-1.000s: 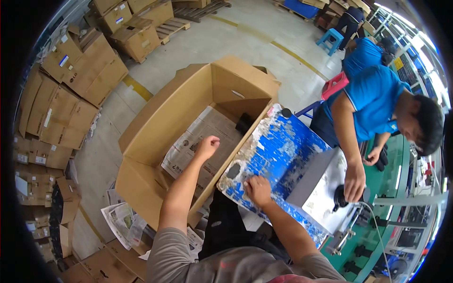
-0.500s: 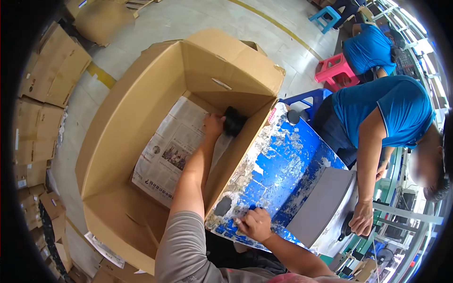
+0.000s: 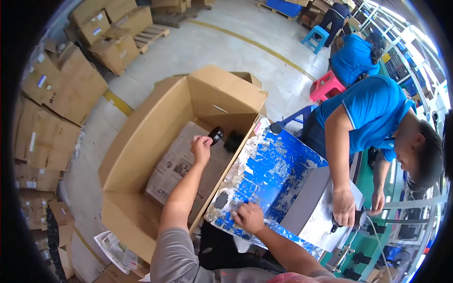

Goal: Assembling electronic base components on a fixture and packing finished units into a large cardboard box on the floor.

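My left hand [image 3: 202, 150] is closed on the edge of a black round part [image 3: 216, 135], held inside a large open cardboard box [image 3: 137, 134]. More black parts [image 3: 233, 140] sit beside it at the box's right wall, dark and hard to tell apart. Newspaper [image 3: 175, 165] lines the box bottom below my arm. My right hand [image 3: 250, 218] rests on a worn blue tabletop [image 3: 269, 155] with its fingers curled in, and nothing shows in them. Near it is a dark grey round patch [image 3: 220, 201] on the table's edge.
A co-worker in blue [image 3: 363, 113] leans in from the right, hands at a black part beside a grey box-like block [image 3: 309, 198]. Another person sits on a pink stool [image 3: 325, 86]. Stacked cartons [image 3: 61, 99] line the left. A blue stool [image 3: 315, 38] stands far back.
My left hand has lifted away from the box's right wall and now holds up a black round part. My right hand stays on the tabletop. The view has shifted, and the co-worker's second hand now shows.
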`<move>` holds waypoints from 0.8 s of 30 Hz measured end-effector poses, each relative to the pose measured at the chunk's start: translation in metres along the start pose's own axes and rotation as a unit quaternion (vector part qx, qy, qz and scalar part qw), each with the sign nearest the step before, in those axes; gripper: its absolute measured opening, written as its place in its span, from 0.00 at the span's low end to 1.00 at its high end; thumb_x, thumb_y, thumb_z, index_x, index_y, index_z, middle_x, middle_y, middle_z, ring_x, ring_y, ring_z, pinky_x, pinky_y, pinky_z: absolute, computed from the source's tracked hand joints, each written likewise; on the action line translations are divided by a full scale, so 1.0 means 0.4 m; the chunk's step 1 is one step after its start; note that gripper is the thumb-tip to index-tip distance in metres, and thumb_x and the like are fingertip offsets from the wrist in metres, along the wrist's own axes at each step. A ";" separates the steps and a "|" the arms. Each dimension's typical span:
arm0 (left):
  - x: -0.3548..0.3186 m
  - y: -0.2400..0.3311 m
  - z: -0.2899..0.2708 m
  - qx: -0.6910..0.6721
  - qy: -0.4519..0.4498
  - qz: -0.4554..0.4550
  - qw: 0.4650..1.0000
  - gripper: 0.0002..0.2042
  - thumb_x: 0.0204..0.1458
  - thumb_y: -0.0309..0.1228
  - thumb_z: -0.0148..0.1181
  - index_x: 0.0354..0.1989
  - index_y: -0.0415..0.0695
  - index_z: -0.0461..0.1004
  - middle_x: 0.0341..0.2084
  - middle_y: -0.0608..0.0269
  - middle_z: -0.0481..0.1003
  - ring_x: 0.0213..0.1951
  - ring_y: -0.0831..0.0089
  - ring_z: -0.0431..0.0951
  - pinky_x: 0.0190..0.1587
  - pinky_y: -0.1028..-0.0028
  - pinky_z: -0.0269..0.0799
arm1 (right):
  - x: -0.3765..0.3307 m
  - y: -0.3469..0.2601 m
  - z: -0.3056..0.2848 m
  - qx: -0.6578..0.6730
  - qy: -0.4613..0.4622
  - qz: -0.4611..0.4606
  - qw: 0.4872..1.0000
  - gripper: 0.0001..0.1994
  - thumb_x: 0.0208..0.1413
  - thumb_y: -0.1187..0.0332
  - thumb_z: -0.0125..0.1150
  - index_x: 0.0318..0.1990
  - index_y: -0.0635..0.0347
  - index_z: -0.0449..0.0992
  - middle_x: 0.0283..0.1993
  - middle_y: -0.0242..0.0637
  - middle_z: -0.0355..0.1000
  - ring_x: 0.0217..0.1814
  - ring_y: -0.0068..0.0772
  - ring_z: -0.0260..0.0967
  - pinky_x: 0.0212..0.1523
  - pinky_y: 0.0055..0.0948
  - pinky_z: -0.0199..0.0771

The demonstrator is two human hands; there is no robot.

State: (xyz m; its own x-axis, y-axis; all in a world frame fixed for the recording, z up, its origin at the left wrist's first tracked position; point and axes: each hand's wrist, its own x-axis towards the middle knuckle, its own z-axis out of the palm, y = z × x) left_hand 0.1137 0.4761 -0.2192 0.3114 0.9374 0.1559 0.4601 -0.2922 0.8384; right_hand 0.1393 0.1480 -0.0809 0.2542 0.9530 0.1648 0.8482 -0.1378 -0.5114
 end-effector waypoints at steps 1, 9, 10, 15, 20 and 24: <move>-0.029 0.053 -0.093 0.007 0.019 0.056 0.998 0.02 0.48 0.31 0.65 0.30 0.50 0.81 0.38 0.63 0.72 0.47 0.60 0.71 0.49 0.57 0.64 | -0.003 -0.012 -0.004 0.016 0.005 -0.004 1.000 0.13 0.49 0.61 0.67 0.22 0.53 0.70 0.25 0.36 0.68 0.31 0.45 0.68 0.33 0.42 0.68; -0.384 0.601 -0.594 0.008 0.001 0.411 0.912 0.09 0.38 0.28 0.71 0.26 0.53 0.77 0.34 0.66 0.66 0.44 0.62 0.70 0.48 0.59 0.59 | -0.005 -0.114 -0.275 0.633 -0.005 0.295 0.715 0.24 0.66 0.49 0.50 0.61 0.56 0.66 0.47 0.36 0.75 0.24 0.21 0.63 0.22 0.23 0.62; -0.442 0.653 -0.629 0.015 -0.002 0.448 0.894 0.08 0.37 0.32 0.71 0.26 0.55 0.77 0.34 0.67 0.66 0.45 0.63 0.70 0.49 0.60 0.59 | -0.035 -0.157 -0.364 0.657 -0.002 0.250 0.711 0.25 0.67 0.48 0.48 0.62 0.56 0.64 0.48 0.35 0.75 0.23 0.20 0.61 0.20 0.21 0.59; -0.678 0.765 -0.608 -0.065 -0.076 0.544 0.833 0.10 0.44 0.36 0.70 0.34 0.53 0.77 0.38 0.64 0.68 0.49 0.61 0.69 0.55 0.56 0.62 | -0.264 -0.285 -0.579 0.521 0.082 0.206 0.824 0.15 0.60 0.63 0.66 0.49 0.58 0.72 0.33 0.24 0.73 0.26 0.10 0.59 0.24 0.15 0.56; -0.940 0.806 -0.469 -0.494 -0.404 -0.012 0.770 0.29 0.56 0.29 0.65 0.64 0.38 0.59 0.57 0.54 0.68 0.61 0.66 0.67 0.62 0.63 0.63 | -0.514 -0.277 -0.548 0.497 0.192 0.288 0.796 0.11 0.60 0.68 0.65 0.45 0.60 0.71 0.33 0.22 0.70 0.32 0.13 0.64 0.33 0.18 0.67; -1.029 0.848 -0.395 -0.419 -0.548 -0.080 0.720 0.20 0.53 0.20 0.65 0.54 0.38 0.69 0.43 0.60 0.78 0.45 0.74 0.79 0.51 0.72 0.77 | -0.679 -0.239 -0.506 0.379 0.235 0.286 0.848 0.10 0.57 0.69 0.67 0.42 0.60 0.73 0.32 0.24 0.69 0.33 0.13 0.63 0.35 0.19 0.68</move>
State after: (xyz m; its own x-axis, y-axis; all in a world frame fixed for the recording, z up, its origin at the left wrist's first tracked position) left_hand 0.0104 0.0211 0.0836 0.9900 0.1003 -0.0992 0.0438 0.4498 0.8920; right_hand 0.0832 -0.1523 0.0938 0.8316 0.5515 -0.0659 0.0267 -0.1581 -0.9871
